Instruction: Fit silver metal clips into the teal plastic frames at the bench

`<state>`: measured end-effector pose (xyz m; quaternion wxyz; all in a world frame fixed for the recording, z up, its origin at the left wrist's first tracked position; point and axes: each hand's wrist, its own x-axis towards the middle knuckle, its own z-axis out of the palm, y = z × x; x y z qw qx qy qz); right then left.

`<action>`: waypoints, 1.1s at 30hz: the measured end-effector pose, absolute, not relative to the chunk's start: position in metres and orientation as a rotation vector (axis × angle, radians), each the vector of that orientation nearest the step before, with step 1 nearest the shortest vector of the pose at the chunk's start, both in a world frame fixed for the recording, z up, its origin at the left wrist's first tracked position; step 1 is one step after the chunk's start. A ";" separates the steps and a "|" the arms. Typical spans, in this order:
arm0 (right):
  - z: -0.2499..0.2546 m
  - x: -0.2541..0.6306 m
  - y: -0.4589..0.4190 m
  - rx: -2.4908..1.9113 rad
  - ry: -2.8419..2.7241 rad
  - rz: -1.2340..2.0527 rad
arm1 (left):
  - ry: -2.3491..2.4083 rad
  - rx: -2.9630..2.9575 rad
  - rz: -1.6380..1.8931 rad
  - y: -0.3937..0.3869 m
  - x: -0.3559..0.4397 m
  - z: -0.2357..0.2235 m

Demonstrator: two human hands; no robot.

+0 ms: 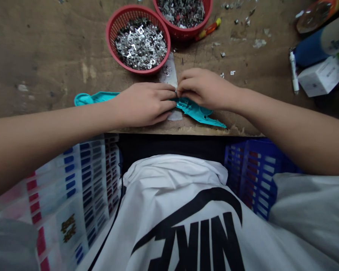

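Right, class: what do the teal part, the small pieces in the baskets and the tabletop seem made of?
Teal part: probably plastic, glossy, given even colour and highlights.
Small pieces: likely metal, shiny, from silvery glints.
Tabletop: apparently wood, dull, with a splintered-looking front edge.

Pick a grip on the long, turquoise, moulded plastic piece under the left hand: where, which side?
I'd pinch the turquoise plastic piece by its rounded end, coming from the person's left. That end lies clear of both hands and looks broader than the pointed opposite tip; the left hand covers the middle, with the right hand close beside.
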<state>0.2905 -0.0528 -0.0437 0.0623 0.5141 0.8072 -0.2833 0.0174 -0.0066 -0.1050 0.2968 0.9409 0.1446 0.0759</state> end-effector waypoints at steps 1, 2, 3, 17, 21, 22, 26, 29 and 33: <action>-0.043 0.290 -0.053 1.550 2.425 -0.863 | 0.374 2.508 0.205 -0.006 0.017 -0.106; -0.044 0.289 -0.053 1.537 2.426 -0.872 | 0.365 2.519 0.196 -0.005 0.017 -0.107; -0.048 0.290 -0.053 1.518 2.443 -0.881 | 0.357 2.531 0.179 -0.005 0.016 -0.106; -0.034 0.342 -0.015 2.106 2.324 -0.197 | 0.323 2.817 0.133 -0.008 0.022 -0.096; -0.050 0.352 0.013 1.989 2.194 -0.099 | 0.362 2.837 0.137 -0.006 0.022 -0.098; -0.054 0.350 0.017 1.940 2.186 -0.093 | 0.399 2.820 0.147 -0.007 0.021 -0.098; -0.045 0.338 0.008 1.728 2.171 -0.002 | 0.494 2.773 0.151 -0.010 0.019 -0.099; -0.018 0.324 -0.027 1.696 2.105 0.042 | 0.613 2.753 0.182 -0.013 0.020 -0.100; 0.012 0.296 -0.082 1.689 2.040 -0.096 | 0.724 2.704 0.241 -0.014 0.023 -0.104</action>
